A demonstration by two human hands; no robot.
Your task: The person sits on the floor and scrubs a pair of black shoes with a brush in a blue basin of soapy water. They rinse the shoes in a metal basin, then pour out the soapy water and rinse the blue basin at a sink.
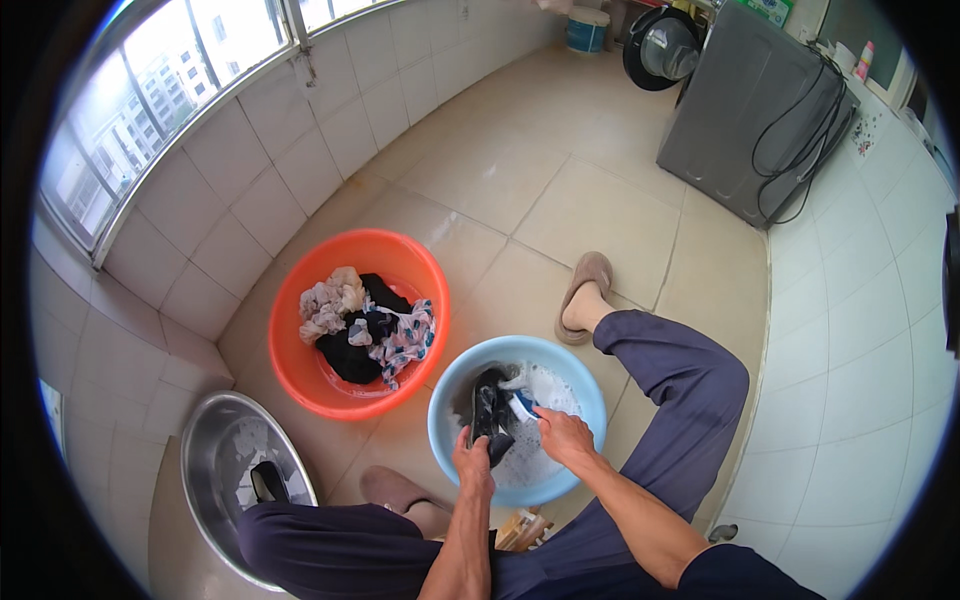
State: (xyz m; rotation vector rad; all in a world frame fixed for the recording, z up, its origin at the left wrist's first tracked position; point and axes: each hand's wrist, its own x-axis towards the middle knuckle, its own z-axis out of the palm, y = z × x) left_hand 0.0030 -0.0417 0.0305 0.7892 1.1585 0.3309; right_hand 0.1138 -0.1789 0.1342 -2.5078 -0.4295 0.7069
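A light-blue plastic basin (pixel 439 442) with sudsy water stands between the person's legs. My left hand (pixel 472 456) grips one end of a wet black shoe (pixel 489 409) over the suds. To its right, my right hand (pixel 564 435) is closed around a scrubbing brush with a blue back and pale bristles (pixel 523 406); the bristles are against or close beside the shoe, I cannot tell which. White foam (pixel 551 382) covers much of the water. The shoe's lower side is hidden.
An orange basin (pixel 281 360) of wet clothes (pixel 375 330) is at the upper left. A metal basin (pixel 199 442) with a black item (pixel 268 481) stands by the left knee. A grey washing machine (pixel 739 105) with trailing cables (pixel 806 142) stands at the upper right, near a bucket (pixel 587 31).
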